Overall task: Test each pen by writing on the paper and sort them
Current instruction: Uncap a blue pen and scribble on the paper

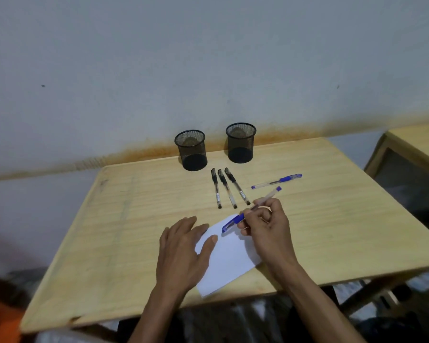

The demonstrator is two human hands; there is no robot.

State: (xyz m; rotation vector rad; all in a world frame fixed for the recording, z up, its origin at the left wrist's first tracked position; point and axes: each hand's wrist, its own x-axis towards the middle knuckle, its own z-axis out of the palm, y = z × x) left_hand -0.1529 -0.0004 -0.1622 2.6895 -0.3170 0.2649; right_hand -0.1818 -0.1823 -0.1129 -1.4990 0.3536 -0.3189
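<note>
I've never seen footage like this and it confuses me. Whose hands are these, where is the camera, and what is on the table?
There is no machine here: a person wears a camera on the head, looking down at their own hands. The left hand lies flat on a white paper. The right hand has a grip on a blue pen, capped end over the paper. On the wooden table lie three black pens and another blue pen. Two black mesh cups stand at the back.
</note>
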